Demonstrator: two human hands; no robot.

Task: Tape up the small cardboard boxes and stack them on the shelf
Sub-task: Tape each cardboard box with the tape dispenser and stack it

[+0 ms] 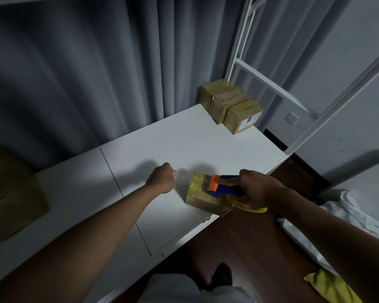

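White table (184,138): one small cardboard box (202,197) lies at its near edge, taped boxes (230,108) well apart at the far corner. Right hand (256,189) grips the tape dispenser (225,185) on that box; left hand (164,178), fingers curled, rests just beside it.

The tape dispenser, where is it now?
In the head view, lower right: the right hand holds the tape dispenser on the box near the table's front edge.
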